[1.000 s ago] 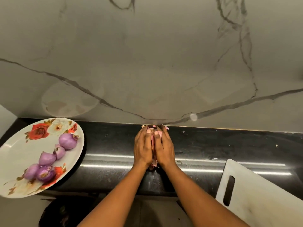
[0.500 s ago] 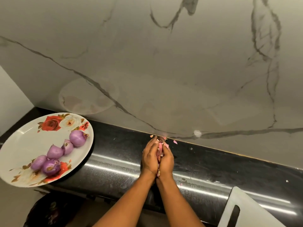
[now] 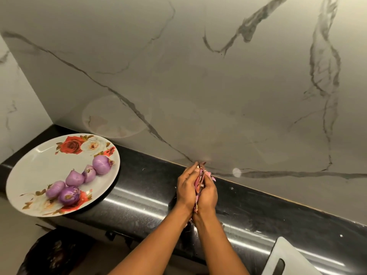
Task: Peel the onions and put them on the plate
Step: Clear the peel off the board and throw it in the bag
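Palms of left hand (image 3: 186, 187) and right hand (image 3: 210, 193) sandwich onion skins (image 3: 199, 178).

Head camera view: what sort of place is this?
Probably a home kitchen: a black stone counter against a marble-look wall, a floral plate holding peeled onions, and a white cutting board.
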Available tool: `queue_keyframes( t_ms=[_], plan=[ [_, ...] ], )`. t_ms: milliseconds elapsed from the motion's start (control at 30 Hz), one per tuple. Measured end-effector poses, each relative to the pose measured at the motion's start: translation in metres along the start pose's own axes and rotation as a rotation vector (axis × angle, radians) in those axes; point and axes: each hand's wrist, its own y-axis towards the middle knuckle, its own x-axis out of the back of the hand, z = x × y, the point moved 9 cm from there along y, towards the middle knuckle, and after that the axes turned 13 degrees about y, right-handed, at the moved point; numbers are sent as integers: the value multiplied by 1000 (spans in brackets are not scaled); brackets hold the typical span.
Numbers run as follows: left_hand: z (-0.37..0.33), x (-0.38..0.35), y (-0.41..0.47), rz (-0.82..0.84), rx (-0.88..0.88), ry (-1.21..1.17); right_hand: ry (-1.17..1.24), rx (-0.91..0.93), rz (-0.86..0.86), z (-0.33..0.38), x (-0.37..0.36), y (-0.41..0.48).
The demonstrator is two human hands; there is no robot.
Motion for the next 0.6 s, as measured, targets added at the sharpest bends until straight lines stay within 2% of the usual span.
queue_keyframes(
  t_ms=[133, 300, 600],
  plan=[
    [-29, 7, -12, -5, -65, -39, -79, 39, 78, 9, -34, -26],
    [-70, 41, -39, -89, -153, -116, -111, 15, 201, -4, -80, -70],
    [-112, 174, -119, -344, -333, -184, -349, -115, 469, -102, -134, -173]
  ],
)
